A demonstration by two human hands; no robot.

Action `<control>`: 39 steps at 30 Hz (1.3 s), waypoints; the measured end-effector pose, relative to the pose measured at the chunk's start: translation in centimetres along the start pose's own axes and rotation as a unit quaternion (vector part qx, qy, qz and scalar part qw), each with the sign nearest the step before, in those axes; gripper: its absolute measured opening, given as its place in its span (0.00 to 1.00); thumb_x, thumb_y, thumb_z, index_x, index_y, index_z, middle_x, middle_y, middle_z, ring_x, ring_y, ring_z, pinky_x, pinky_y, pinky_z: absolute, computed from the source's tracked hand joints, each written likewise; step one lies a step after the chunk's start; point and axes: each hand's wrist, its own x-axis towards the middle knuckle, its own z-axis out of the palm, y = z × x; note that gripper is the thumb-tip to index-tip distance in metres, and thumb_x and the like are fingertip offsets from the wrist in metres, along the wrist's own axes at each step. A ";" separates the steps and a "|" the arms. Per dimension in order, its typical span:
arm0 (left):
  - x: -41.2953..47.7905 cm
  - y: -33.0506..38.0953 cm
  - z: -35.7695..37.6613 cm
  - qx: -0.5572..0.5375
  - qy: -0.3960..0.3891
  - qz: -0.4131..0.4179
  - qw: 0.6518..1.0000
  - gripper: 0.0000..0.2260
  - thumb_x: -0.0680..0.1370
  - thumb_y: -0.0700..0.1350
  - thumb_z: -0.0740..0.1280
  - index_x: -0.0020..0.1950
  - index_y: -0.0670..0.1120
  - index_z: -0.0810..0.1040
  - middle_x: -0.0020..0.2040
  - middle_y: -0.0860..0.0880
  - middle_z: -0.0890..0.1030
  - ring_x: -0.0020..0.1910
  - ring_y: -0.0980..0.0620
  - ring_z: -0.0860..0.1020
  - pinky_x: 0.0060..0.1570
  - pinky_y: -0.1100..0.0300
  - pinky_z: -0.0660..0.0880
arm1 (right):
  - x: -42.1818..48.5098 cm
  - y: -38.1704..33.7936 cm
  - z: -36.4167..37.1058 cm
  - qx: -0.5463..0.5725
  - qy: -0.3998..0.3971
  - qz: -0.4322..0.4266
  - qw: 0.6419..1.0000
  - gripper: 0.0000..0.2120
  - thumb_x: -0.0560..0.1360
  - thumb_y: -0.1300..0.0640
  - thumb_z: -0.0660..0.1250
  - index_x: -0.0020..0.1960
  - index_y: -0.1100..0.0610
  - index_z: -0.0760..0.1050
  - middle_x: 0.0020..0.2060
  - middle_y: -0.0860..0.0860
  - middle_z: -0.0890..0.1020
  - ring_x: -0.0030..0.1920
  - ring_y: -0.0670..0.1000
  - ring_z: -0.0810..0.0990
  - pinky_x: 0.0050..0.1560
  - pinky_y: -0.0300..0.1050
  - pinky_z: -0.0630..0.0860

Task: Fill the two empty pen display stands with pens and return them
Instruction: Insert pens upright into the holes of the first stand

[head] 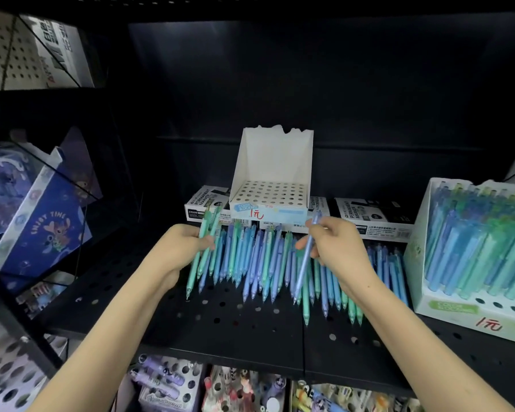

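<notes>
An empty white pen display stand (272, 165) with a perforated floor stands on marker boxes at the back of the black shelf. A second stand (446, 307) at the right is packed with blue and green pens. Several loose blue and green pens (259, 263) lie in a row on the shelf in front of the empty stand. My left hand (188, 242) grips a small bunch of green pens (204, 251) at the row's left end. My right hand (336, 245) pinches a single blue pen (305, 260), tip down, above the row.
Black-and-white permanent marker boxes (369, 215) line the back of the perforated black shelf (220, 325). A blue cartoon box (45, 230) leans behind a glass panel at the left. Stands with character pens (244, 388) fill the shelf below.
</notes>
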 end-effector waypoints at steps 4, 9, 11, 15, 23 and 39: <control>-1.2 2.0 1.3 -0.135 -0.054 -0.004 0.989 0.06 0.77 0.37 0.64 0.49 0.38 0.79 0.50 0.42 0.80 0.50 0.45 0.74 0.62 0.46 0.69 | -1.9 -1.1 -3.0 0.039 0.026 -0.039 0.998 0.09 0.79 0.59 0.58 0.58 0.57 0.73 0.35 0.50 0.84 0.29 0.46 0.73 0.30 0.40 0.70; -2.4 4.5 5.0 -0.249 -0.112 0.066 0.960 0.07 0.78 0.36 0.60 0.46 0.38 0.78 0.41 0.48 0.79 0.40 0.53 0.73 0.49 0.59 0.71 | -5.3 -2.4 -8.8 0.067 0.091 -0.101 0.988 0.05 0.78 0.60 0.61 0.53 0.55 0.73 0.39 0.51 0.85 0.30 0.47 0.75 0.30 0.40 0.74; -2.6 5.5 7.0 -0.314 -0.153 0.069 0.934 0.07 0.78 0.36 0.60 0.48 0.38 0.77 0.37 0.48 0.77 0.35 0.55 0.73 0.42 0.63 0.73 | -6.5 -2.6 -11.3 0.087 0.141 -0.123 0.978 0.03 0.78 0.61 0.62 0.49 0.56 0.75 0.38 0.51 0.85 0.31 0.48 0.76 0.28 0.37 0.74; -3.4 7.6 11.2 -0.415 -0.257 0.056 0.871 0.08 0.79 0.37 0.58 0.52 0.38 0.76 0.35 0.48 0.74 0.31 0.55 0.72 0.32 0.63 0.75 | -8.2 -2.4 -15.2 0.081 0.273 -0.181 0.941 0.04 0.76 0.58 0.65 0.44 0.52 0.78 0.35 0.45 0.84 0.32 0.45 0.76 0.28 0.34 0.73; -4.5 9.2 17.4 -0.382 -0.320 0.050 0.865 0.08 0.75 0.40 0.63 0.50 0.39 0.78 0.34 0.49 0.77 0.27 0.57 0.72 0.22 0.68 0.68 | -8.8 -0.1 -18.0 -0.041 0.397 -0.196 0.896 0.06 0.73 0.57 0.70 0.45 0.46 0.79 0.34 0.38 0.81 0.35 0.37 0.78 0.38 0.31 0.76; -5.4 7.9 18.2 -0.239 -0.331 0.128 0.904 0.13 0.69 0.46 0.68 0.51 0.42 0.80 0.36 0.47 0.80 0.32 0.52 0.76 0.31 0.62 0.73 | -7.2 2.5 -16.8 -0.291 0.347 -0.136 0.881 0.09 0.73 0.53 0.69 0.49 0.57 0.82 0.33 0.42 0.78 0.33 0.41 0.75 0.39 0.41 0.74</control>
